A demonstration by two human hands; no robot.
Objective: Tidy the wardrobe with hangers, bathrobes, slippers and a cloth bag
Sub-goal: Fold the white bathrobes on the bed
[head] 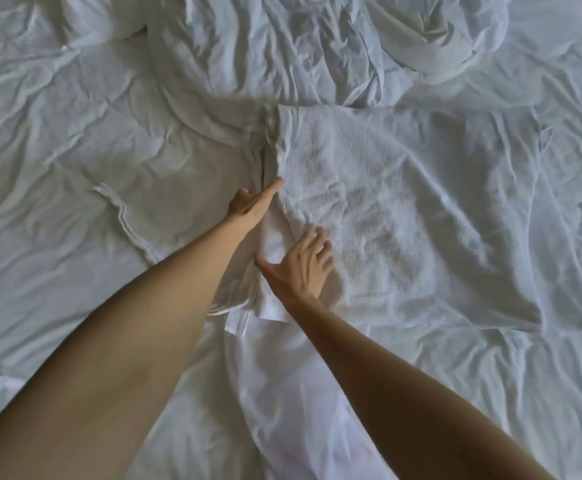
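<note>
Mid-fold, robe [403,216] lies flat on the bed [74,98], left hand [253,204] edge-on with straight fingers along its left fold, right hand [305,263] spread and pressing beside it, neither gripping; risk: waffle cloth creeps on the rumpled sheet and the layers skew.

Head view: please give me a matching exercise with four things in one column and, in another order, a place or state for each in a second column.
Things:
1. left hand
2. right hand
3. waffle bathrobe
4. loose belt

States:
A. lies alone on the sheet, left of the arms
B. fingers straight along the folded edge
C. folded flat on the bed
D. fingers spread, pressing on the fabric

Pairs: 1-B, 2-D, 3-C, 4-A
</note>
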